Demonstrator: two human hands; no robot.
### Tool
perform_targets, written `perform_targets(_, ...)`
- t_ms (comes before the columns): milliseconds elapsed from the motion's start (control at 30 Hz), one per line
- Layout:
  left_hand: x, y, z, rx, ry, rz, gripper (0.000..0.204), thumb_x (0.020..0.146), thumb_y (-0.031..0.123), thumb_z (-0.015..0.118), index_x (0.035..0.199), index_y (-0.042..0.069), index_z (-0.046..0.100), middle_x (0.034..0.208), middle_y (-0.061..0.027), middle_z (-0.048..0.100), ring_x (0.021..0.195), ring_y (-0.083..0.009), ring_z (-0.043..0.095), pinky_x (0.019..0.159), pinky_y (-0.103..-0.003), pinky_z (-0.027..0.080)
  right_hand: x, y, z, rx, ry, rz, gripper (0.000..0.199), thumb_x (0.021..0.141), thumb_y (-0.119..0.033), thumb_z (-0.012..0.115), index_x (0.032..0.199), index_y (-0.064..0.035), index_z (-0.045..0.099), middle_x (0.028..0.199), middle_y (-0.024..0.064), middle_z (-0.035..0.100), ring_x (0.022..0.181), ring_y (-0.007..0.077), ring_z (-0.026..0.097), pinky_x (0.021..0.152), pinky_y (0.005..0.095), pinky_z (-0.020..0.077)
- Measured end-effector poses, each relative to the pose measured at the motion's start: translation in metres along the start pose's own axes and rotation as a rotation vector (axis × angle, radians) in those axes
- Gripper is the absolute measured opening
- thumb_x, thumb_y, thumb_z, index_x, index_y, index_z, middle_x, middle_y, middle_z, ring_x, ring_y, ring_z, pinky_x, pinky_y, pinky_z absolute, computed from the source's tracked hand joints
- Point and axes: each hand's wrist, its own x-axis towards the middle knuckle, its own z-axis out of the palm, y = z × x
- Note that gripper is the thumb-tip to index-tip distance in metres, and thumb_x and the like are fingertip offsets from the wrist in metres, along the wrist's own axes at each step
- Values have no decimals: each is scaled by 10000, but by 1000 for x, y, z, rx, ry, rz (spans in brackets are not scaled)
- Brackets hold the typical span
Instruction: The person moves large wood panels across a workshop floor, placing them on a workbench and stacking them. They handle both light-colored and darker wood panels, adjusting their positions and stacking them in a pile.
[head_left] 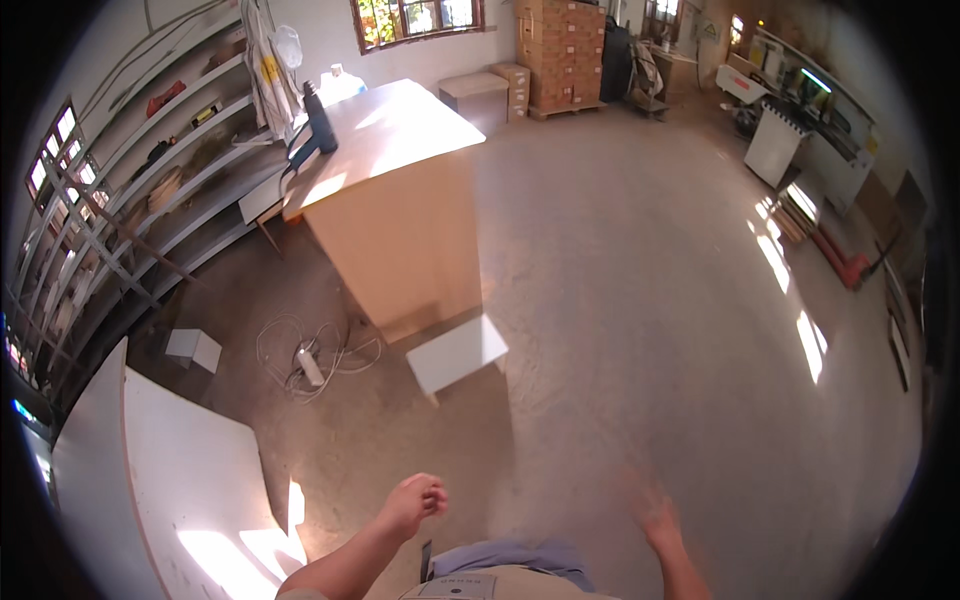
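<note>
My left hand (pixel 415 502) is raised at waist height, low in the middle of the head view, with its fingers curled in and nothing seen in them. My right hand (pixel 655 512) hangs over the bare floor further right, smeared by motion so its fingers do not show clearly. Neither hand touches anything. Ahead stands a tall light-wood cabinet (pixel 400 245) with a pale top. On its left edge rests a dark power tool (pixel 318 128) with a cord. A white board piece (pixel 457 355) juts out at the cabinet's foot.
A white power strip (pixel 311 367) lies in coiled cable on the floor, near a small white box (pixel 194 347). Large white panels (pixel 190 470) stand at the lower left. Shelving (pixel 190 150) lines the left wall. Stacked cartons (pixel 560 55) stand behind, a red jack-like tool (pixel 848 268) right.
</note>
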Motion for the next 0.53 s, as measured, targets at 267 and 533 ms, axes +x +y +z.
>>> perform_targets(267, 365, 269, 358, 278, -393, 531, 193, 975, 149, 497, 1068, -2, 574, 913, -89, 635, 872, -169, 613, 813, -311, 493, 522, -17, -232, -496, 11, 461, 729, 918, -297, 561, 1507, -60, 204, 1555, 178, 221, 1417, 341, 258, 1141, 451, 268)
perform_targets(533, 621, 559, 415, -4, 108, 288, 244, 974, 242, 534, 1054, 20, 595, 901, -84, 660, 905, -188, 624, 862, -331, 492, 1031, -504, -315, -211, -289, -299, 472, 894, -224, 590, 1330, -79, 484, 1299, 159, 575, 1155, 264, 588, 973, 378, 447)
